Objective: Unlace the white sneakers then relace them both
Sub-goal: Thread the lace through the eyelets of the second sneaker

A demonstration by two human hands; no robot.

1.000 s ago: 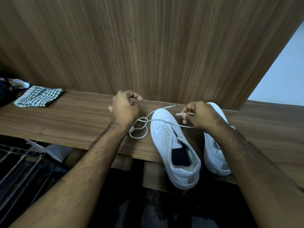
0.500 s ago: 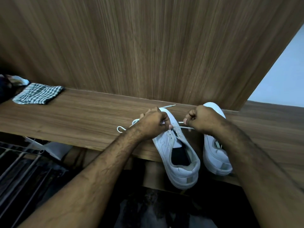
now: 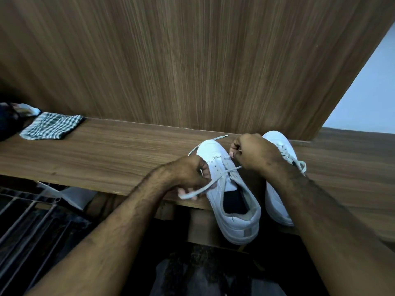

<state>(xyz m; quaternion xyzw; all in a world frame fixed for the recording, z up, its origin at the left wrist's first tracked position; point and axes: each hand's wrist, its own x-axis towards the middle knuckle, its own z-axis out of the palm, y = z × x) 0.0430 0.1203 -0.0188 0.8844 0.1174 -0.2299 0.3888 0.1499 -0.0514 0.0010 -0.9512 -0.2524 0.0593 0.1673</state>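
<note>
Surface (image 3: 111, 159): crosses the frame's middle, below the panel (image 3: 192, 60).
Cloth (image 3: 51, 126): on the surface, far left.
Left sneaker (image 3: 233, 199): centre-right, heel overhanging the near edge.
Right sneaker (image 3: 280, 180): just beside it, rightward.

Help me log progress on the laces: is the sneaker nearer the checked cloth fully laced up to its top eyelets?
No. The left sneaker has lace only near its toe; the upper eyelets look bare.

A wooden tabletop (image 3: 106, 159) crosses the middle, with a wood-grain wall panel (image 3: 192, 60) behind. At 2 o'clock is a pale wall (image 3: 367, 92); at 9 o'clock a checked cloth (image 3: 51, 128); at 8 o'clock metal bars (image 3: 27, 227).
</note>
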